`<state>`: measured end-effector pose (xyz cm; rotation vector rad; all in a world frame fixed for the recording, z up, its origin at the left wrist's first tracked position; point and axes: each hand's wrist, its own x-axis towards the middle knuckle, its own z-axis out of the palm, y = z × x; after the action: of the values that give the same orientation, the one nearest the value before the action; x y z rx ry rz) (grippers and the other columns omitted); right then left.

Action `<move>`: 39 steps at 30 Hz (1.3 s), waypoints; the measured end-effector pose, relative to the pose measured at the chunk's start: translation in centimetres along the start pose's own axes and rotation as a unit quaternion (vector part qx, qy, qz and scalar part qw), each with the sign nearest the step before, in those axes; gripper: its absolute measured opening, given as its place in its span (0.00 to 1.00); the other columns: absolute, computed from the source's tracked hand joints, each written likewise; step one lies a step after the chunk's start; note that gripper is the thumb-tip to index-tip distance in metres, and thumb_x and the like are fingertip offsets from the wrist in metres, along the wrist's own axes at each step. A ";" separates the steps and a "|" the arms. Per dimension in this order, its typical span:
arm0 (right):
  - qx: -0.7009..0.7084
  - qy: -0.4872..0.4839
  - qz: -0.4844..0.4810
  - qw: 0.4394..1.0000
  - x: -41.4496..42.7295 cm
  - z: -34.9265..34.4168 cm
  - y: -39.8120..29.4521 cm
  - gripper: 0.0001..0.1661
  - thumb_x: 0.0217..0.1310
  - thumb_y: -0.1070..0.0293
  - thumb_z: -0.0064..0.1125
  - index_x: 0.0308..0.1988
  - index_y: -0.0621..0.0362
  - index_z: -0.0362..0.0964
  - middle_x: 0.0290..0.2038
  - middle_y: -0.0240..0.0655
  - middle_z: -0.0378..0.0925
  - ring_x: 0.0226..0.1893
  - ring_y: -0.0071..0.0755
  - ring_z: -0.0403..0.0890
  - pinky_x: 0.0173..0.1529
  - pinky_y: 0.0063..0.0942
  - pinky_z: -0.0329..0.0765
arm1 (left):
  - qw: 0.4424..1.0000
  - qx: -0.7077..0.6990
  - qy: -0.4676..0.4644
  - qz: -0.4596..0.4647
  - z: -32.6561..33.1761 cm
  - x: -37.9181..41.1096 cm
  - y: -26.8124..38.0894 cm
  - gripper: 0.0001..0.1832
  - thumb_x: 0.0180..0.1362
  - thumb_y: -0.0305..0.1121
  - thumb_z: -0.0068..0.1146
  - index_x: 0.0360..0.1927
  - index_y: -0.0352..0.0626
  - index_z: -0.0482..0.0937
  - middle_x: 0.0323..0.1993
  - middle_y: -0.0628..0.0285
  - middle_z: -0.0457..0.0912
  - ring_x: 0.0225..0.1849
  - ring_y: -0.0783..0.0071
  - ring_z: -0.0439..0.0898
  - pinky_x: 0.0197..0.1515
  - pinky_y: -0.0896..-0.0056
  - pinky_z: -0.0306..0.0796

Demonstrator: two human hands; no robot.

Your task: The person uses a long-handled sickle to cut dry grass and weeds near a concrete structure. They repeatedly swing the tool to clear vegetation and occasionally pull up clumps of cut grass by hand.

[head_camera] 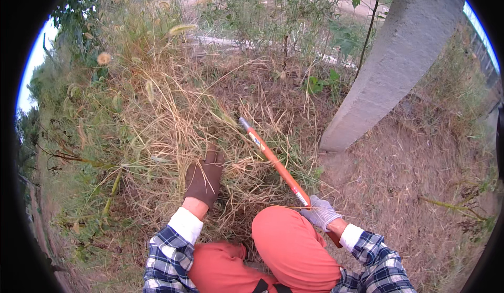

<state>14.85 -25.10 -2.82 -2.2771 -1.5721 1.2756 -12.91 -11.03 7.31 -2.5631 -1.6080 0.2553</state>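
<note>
My right hand [321, 213], in a pale grey knit glove, is closed around the lower part of a long orange tool handle [280, 168]. The handle slants forward and left to a metal ferrule [244, 124] at its far end. Any blade beyond it is lost in the grass. My left hand [204, 177], in a dark brown glove, reaches into a heap of dry grass stalks [169, 124]. Stalks cross its back and hide the fingertips, so whether it grips any of them cannot be told.
A concrete post [390, 68] rises at the right, its foot near the grass. Beyond the heap stand green weeds [271, 13]. Bare earth with dry litter [386, 183] lies right of my bent knees [291, 238]. Branching weed stalks [114, 190] stand at the left.
</note>
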 end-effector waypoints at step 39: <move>-0.103 -0.044 -0.167 0.980 -3.7 -3.6 -9.9 0.20 0.47 0.59 0.57 0.36 0.63 0.67 0.24 0.43 0.75 0.25 0.41 0.77 0.30 0.34 0.73 | 0.981 -0.131 -0.033 -0.137 8.8 -4.8 -11.1 0.32 0.43 0.31 0.57 0.56 0.43 0.65 0.57 0.49 0.65 0.52 0.50 0.72 0.50 0.55 0.69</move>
<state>9.63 -22.17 6.63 -1.9633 -2.0972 1.1865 -26.47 -10.49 1.09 -2.4875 -2.1213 0.1116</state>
